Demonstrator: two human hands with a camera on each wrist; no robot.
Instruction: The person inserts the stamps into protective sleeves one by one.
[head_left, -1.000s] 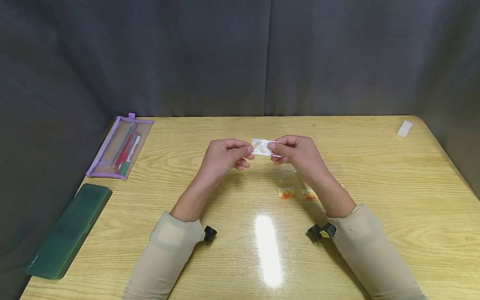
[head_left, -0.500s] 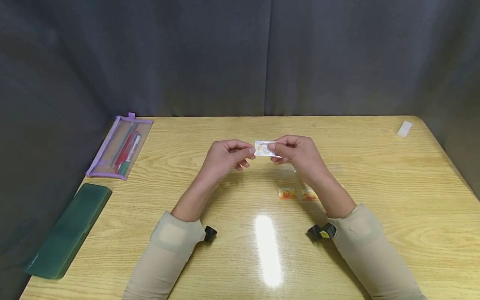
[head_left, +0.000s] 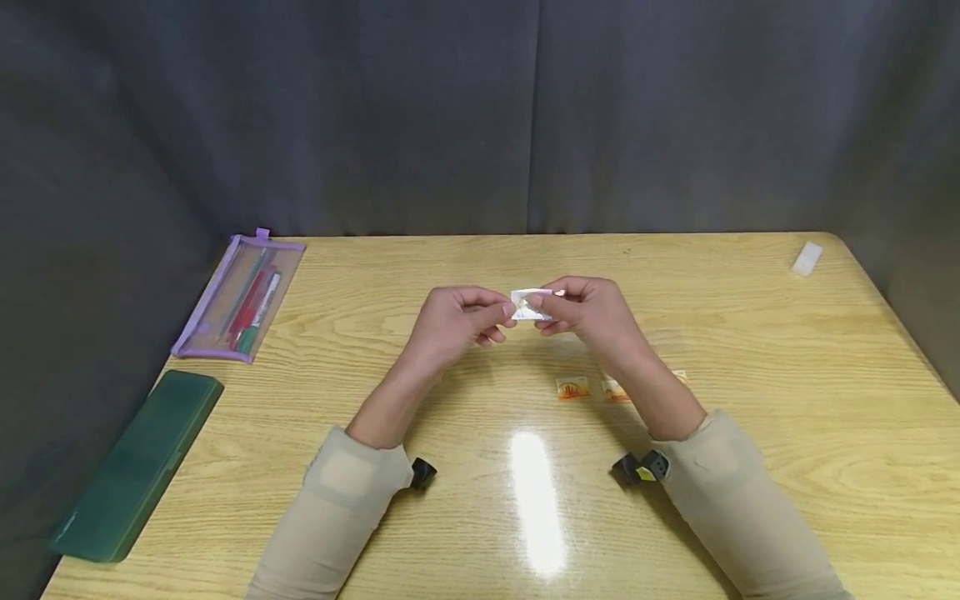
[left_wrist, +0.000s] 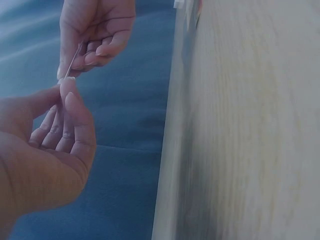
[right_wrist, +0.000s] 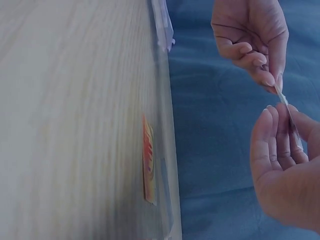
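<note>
Above the middle of the table, a small flat rectangular stamp-like piece [head_left: 522, 312], white and shiny with faint printing, is held between both hands. My left hand [head_left: 455, 321] pinches its left edge between thumb and finger. My right hand [head_left: 596, 312] pinches its right part, and the thumb covers some of it. Edge-on in the right wrist view, the piece [right_wrist: 283, 98] looks very thin. Below the right hand, an orange and yellow stamp-like piece [head_left: 573, 388] lies on the table. A similar orange piece [head_left: 614, 391] beside it is partly hidden by the right wrist.
A purple-edged mesh pouch [head_left: 238, 297] with pens lies at the back left. In front of it is a dark green case [head_left: 142, 467]. A small white block [head_left: 807, 259] sits at the back right. Dark curtain [head_left: 420, 117] surrounds the table's far edge.
The held piece has shifted slightly right and down, and its surface now catches more light. Both hands have lowered a little, the left moving slightly right. The pieces on the table stay put.
</note>
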